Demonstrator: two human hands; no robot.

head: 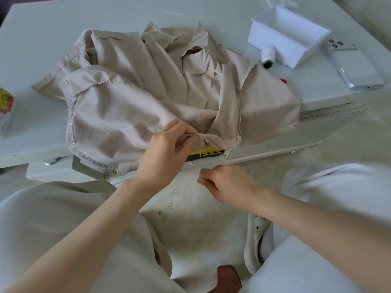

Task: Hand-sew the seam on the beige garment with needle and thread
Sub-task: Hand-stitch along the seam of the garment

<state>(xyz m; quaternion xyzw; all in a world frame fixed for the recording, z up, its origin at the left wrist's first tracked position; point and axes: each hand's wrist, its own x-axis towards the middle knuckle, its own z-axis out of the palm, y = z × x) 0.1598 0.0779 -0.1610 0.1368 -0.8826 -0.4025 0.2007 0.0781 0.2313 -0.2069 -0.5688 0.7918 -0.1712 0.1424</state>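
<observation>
Your beige garment (148, 98) is spread in a crumpled heap on the white table (42, 28), up at about 12 o'clock, with its near edge hanging over the table's front. Your left hand (167, 153) is pinching that raw edge between thumb and fingers, right at the table's lip. A pale thread (200, 157) drops straight down from the pinch to your right hand (224, 182), which sits just below at around 5 o'clock from the left one, fingers curled in and nipping the thread's lower end. I can't make out a needle in there, it's too small to see.

A yellow and black thing (208, 154) peeks out just under the fabric edge. Out at 1 o'clock there's an open white box (287, 37) with a thread spool (268, 56) lying just beside it, and a phone (351, 66) face down at 2 o'clock.
</observation>
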